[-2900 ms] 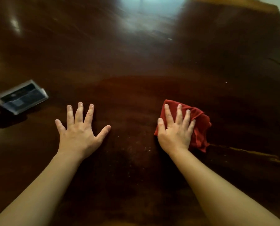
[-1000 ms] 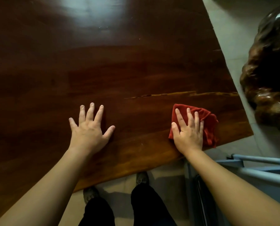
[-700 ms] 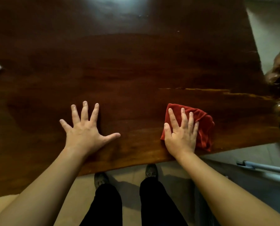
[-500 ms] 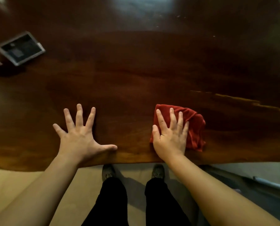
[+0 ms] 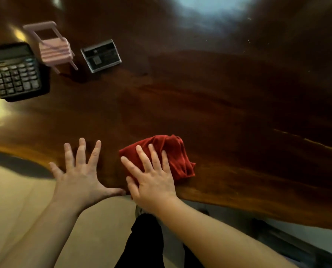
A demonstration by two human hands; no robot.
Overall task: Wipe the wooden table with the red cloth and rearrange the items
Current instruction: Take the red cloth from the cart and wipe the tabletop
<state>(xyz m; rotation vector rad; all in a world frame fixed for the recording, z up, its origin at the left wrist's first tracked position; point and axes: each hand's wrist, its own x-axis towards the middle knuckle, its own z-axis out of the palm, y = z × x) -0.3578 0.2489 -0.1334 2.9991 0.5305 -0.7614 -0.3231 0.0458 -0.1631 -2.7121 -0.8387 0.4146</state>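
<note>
Table: we see a dark glossy wooden table (image 5: 219,97) filling most of the frame; its near edge runs from middle left down to lower right, with a bright light patch reflected at top centre.
Right hand: our right hand (image 5: 153,180) lies flat, palm down, fingers (image 5: 142,157) spread and extended, pressing on the cloth; nothing is pinched or gripped, just weight on top.
Cloth: the crumpled red cloth (image 5: 173,153) sits on the table just inside the near edge, lower centre of the frame; its near-left part is under our right palm, its bunched folds stick out beyond the fingertips and to the right.
Left hand: our left hand (image 5: 80,178) is flat on the table edge, just left of the right hand, fingers splayed wide, thumb pointing toward the right hand and nearly touching it; it holds nothing.
Items: upper left of the frame, a black desk calculator (image 5: 14,70), a small pink toy chair (image 5: 53,49) tilted beside it, and a flat dark rectangular card holder with a pale rim (image 5: 101,55) to the right of the chair; all well apart from the cloth.
Below the table: pale floor at lower left, dark trouser leg (image 5: 144,242) at bottom centre.
</note>
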